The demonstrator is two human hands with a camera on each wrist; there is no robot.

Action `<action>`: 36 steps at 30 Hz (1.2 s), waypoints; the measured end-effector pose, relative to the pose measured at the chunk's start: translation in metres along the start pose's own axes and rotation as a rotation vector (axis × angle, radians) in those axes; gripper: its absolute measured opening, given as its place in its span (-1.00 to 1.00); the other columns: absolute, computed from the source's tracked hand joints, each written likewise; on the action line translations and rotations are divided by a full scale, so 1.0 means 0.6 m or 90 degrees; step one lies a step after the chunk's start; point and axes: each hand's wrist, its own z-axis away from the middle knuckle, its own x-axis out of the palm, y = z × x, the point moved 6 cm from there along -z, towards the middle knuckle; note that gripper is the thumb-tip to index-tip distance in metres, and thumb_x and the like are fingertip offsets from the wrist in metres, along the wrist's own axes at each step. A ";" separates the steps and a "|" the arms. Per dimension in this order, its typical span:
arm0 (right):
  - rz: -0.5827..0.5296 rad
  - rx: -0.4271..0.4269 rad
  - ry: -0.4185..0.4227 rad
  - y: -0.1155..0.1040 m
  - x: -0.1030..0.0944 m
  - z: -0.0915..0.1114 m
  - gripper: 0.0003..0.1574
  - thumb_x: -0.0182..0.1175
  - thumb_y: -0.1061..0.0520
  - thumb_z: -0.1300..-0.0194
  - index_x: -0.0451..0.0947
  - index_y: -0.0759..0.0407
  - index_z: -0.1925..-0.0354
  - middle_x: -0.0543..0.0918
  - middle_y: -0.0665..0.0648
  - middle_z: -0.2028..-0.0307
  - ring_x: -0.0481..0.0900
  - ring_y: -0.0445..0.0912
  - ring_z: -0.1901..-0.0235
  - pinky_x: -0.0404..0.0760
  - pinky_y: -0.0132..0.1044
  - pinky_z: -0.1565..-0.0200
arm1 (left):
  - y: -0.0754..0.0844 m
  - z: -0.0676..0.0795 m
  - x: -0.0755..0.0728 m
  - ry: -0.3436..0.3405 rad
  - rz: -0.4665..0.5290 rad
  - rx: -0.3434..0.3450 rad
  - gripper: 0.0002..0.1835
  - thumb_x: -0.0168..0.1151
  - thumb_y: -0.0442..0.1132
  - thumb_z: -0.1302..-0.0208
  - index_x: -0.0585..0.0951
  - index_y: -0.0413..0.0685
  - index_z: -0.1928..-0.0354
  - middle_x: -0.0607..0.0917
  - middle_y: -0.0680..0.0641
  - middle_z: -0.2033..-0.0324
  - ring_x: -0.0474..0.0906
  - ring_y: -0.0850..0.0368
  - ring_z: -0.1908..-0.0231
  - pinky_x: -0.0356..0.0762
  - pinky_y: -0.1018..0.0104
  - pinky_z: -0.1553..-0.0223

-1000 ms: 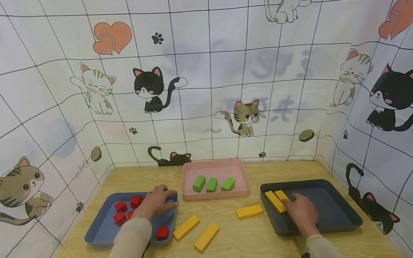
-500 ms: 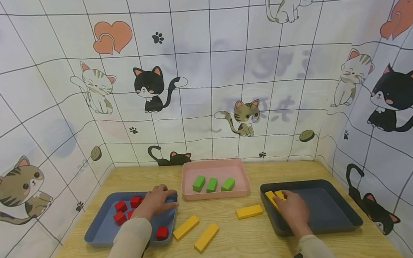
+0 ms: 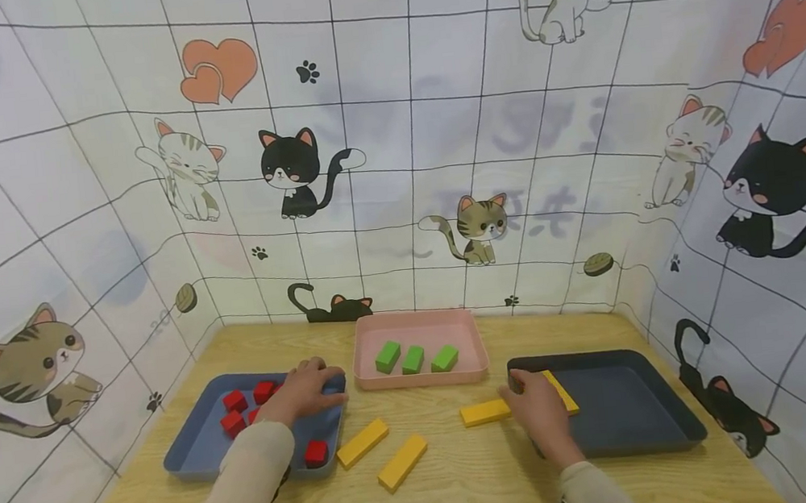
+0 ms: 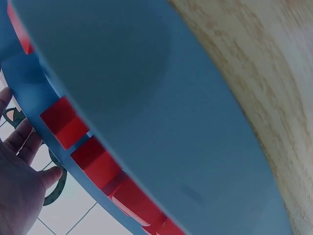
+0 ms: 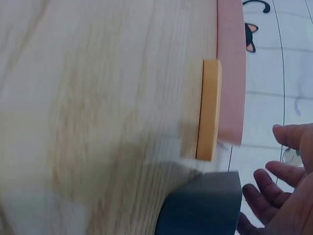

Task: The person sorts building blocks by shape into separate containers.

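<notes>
Over the back right part of the blue tray, my left hand hangs with relaxed fingers near the rim. Red cubes lie in that tray, some partly hidden by the hand. In the left wrist view, the thumb and fingers hold nothing. My right hand is above the left rim of the dark grey tray, fingers loosely bent around nothing. Right beside it a yellow block lies on the table. One yellow block shows inside the dark tray; the hand hides the area left of it.
A pink tray with green blocks stands at the back middle. Two more yellow blocks, a nearer one and a farther one, lie beside the blue tray. A cat-patterned cloth encloses the wooden table.
My right hand has moved left from the yellow blocks in the dark tray to the tray's left rim, uncovering one of them. The left hand has stayed in place.
</notes>
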 end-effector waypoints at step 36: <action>-0.005 -0.337 -0.435 -0.156 0.183 0.049 -0.37 0.37 -0.08 -0.25 0.56 0.10 -0.23 0.53 0.08 -0.16 0.46 0.03 -0.17 0.41 0.00 -0.21 | -0.008 -0.010 0.007 -0.019 0.013 -0.014 -0.43 0.35 0.08 -0.25 0.55 0.02 -0.24 0.43 -0.24 -0.11 0.32 -0.21 -0.10 0.39 -0.22 -0.09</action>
